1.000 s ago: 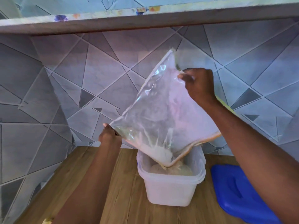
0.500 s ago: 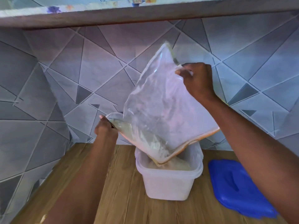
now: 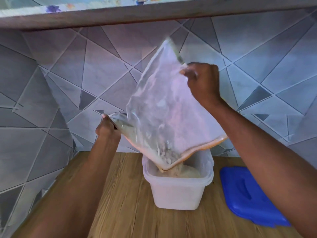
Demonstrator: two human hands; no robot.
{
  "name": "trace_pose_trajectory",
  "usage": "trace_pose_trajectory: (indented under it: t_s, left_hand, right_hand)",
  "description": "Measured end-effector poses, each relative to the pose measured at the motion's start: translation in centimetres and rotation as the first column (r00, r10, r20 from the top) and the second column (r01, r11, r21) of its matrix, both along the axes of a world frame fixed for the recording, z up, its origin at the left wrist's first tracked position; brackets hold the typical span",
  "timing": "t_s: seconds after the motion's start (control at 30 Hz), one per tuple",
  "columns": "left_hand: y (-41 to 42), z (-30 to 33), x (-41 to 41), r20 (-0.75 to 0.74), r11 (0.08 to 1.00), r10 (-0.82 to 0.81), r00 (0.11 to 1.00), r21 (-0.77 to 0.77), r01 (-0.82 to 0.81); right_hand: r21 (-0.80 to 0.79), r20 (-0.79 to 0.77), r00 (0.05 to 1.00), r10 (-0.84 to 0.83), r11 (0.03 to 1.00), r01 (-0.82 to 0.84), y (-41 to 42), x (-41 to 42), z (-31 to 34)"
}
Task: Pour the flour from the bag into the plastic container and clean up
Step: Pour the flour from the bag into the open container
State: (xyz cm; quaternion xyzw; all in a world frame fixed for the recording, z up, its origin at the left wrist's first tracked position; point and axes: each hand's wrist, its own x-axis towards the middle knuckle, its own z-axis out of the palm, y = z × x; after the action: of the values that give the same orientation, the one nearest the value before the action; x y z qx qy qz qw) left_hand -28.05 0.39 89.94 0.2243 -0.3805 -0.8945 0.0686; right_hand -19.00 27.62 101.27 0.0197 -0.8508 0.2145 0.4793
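A clear plastic flour bag (image 3: 164,107) hangs tilted over a white translucent plastic container (image 3: 176,194) on the wooden counter. Its lowest corner dips inside the container's rim, and clumps of flour (image 3: 164,153) slide down to that corner. A mound of flour (image 3: 181,172) lies in the container. My left hand (image 3: 107,129) pinches the bag's lower left corner. My right hand (image 3: 204,83) grips the bag's upper right edge, higher up.
A blue lid (image 3: 248,194) lies flat on the counter (image 3: 120,203) right of the container. A grey tiled wall (image 3: 68,83) closes the back and left side. A shelf edge (image 3: 154,12) runs overhead, just above the bag.
The left corner of the bag has folded over. Loose flour has slid down into the low corner and more has dropped into the container. Both hands keep their grip.
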Motion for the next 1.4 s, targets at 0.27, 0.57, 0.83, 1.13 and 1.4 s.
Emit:
trace_pose_trajectory:
  t_s: [0.27, 0.57, 0.83, 1.13, 1.4]
  left_hand:
    - [-1.0, 0.6, -1.0, -0.022, 0.998, -0.068, 0.997, 0.010, 0.068]
    - [-0.9, 1.3, -0.8, -0.104, 0.998, -0.045, 0.994, 0.038, 0.049]
    - [-1.1, 1.8, -1.4, -0.084, 0.999, -0.039, 0.996, -0.019, 0.037]
    - [-1.4, 1.6, -1.4, -0.150, 0.996, -0.079, 0.985, -0.057, 0.071]
    - [-1.3, 1.6, -1.7, -0.163, 0.992, -0.099, 0.982, -0.089, 0.085]
  right_hand:
    - [-0.047, -0.027, 0.999, 0.041, 0.998, -0.042, -0.1, 0.2, 0.0]
    - [-0.112, -0.060, 0.998, 0.036, 0.993, -0.043, 0.6, -0.5, -0.5]
    - [-0.264, -0.121, 0.992, -0.022, 0.965, -0.011, 0.6, -0.5, -1.2]
    - [-0.406, -0.181, 0.982, -0.062, 0.914, -0.017, 2.7, -0.8, -0.1]
    - [-0.468, -0.163, 0.985, -0.058, 0.883, -0.025, 3.8, -1.3, -0.7]
